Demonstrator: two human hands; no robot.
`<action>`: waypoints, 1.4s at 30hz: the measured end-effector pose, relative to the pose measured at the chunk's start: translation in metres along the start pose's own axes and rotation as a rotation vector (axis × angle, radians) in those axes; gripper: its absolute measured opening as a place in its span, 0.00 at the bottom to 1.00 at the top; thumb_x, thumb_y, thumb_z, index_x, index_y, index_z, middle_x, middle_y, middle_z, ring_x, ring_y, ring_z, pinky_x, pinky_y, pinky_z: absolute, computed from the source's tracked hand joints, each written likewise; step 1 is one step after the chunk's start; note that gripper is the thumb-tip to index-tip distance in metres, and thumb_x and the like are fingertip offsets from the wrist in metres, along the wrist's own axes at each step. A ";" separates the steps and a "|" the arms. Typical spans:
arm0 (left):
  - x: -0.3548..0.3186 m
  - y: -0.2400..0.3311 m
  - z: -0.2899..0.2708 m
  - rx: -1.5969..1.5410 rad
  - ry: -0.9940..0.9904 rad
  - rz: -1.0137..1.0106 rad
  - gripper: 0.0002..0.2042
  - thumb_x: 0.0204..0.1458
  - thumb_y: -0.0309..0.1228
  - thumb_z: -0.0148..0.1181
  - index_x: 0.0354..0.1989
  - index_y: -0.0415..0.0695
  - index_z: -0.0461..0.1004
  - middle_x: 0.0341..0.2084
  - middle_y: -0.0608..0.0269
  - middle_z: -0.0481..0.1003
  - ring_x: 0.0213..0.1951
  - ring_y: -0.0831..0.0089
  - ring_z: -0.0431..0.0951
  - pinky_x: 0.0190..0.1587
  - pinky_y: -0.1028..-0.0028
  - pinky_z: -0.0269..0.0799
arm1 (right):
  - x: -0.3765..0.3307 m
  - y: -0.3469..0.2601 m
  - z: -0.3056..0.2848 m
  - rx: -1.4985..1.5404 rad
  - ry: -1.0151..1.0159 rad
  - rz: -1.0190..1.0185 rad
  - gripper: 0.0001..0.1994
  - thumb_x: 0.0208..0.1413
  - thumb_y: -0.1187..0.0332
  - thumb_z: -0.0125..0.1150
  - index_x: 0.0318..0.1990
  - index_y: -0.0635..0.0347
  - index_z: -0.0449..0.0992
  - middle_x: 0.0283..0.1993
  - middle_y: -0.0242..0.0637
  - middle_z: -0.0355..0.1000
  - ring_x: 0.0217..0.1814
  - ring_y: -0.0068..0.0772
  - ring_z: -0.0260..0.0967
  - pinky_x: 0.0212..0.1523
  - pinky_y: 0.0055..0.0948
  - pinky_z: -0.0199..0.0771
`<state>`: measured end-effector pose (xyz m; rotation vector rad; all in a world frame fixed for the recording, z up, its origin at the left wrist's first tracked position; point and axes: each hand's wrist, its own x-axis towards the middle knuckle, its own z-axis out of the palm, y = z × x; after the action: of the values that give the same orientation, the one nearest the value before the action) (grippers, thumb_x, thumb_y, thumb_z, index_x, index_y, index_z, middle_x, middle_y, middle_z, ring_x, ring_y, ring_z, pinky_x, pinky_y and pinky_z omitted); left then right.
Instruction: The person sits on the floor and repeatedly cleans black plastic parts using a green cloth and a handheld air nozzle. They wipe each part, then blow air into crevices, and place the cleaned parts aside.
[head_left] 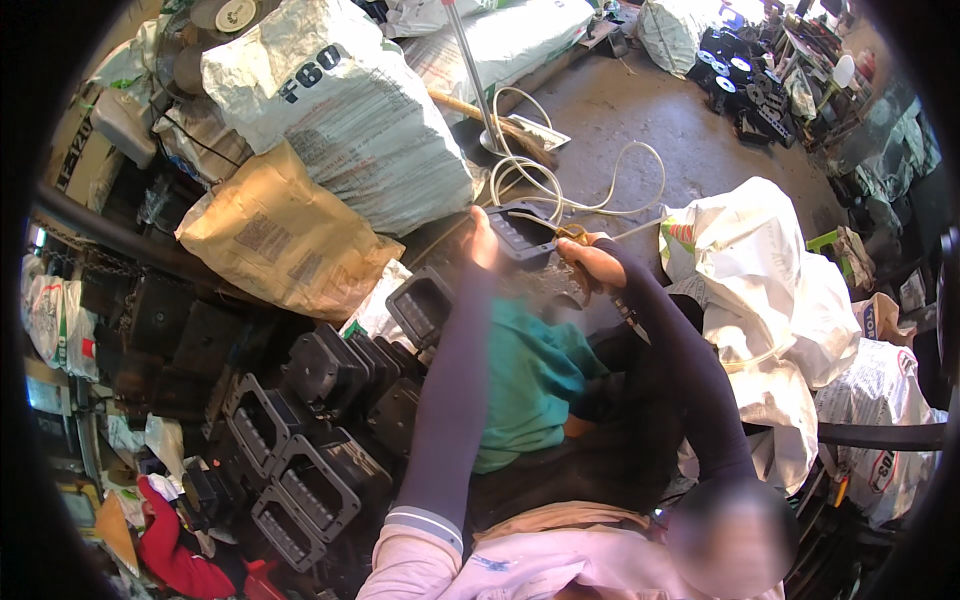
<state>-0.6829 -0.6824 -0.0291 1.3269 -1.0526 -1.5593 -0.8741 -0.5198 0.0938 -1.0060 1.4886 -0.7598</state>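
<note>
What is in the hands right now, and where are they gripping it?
The left hand grips a dark rectangular plastic housing by its left edge. The right hand is at its right side around a yellowish tool; that grip is unclear.

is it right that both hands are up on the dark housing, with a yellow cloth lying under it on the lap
Not quite: the cloth on the lap is teal green, not yellow. The head view shows it. The rest holds: the left hand and right hand are both up on the dark housing.
</note>
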 end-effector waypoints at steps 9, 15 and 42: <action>-0.037 0.029 0.012 -0.135 -0.071 -0.059 0.41 0.60 0.66 0.41 0.54 0.33 0.75 0.47 0.50 0.79 0.47 0.61 0.80 0.51 0.66 0.75 | -0.033 -0.039 0.010 -0.305 0.080 -0.102 0.21 0.63 0.50 0.57 0.38 0.64 0.74 0.21 0.34 0.69 0.22 0.26 0.69 0.24 0.32 0.69; -0.045 0.048 0.001 0.229 0.166 0.053 0.37 0.63 0.62 0.41 0.58 0.36 0.73 0.55 0.47 0.75 0.57 0.55 0.75 0.60 0.63 0.67 | -0.080 -0.037 0.006 -0.669 0.037 0.065 0.28 0.61 0.44 0.54 0.47 0.66 0.76 0.41 0.58 0.77 0.48 0.56 0.76 0.49 0.46 0.73; -0.050 0.051 0.008 0.308 0.241 -0.156 0.38 0.61 0.64 0.41 0.57 0.37 0.74 0.55 0.46 0.75 0.58 0.53 0.74 0.60 0.61 0.68 | -0.048 -0.014 0.019 -0.927 0.285 -0.006 0.25 0.61 0.46 0.55 0.46 0.63 0.73 0.40 0.57 0.77 0.46 0.60 0.76 0.48 0.51 0.75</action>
<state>-0.6821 -0.6507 0.0351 1.7959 -1.0862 -1.3400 -0.8525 -0.4808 0.1238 -1.6200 2.1542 -0.1766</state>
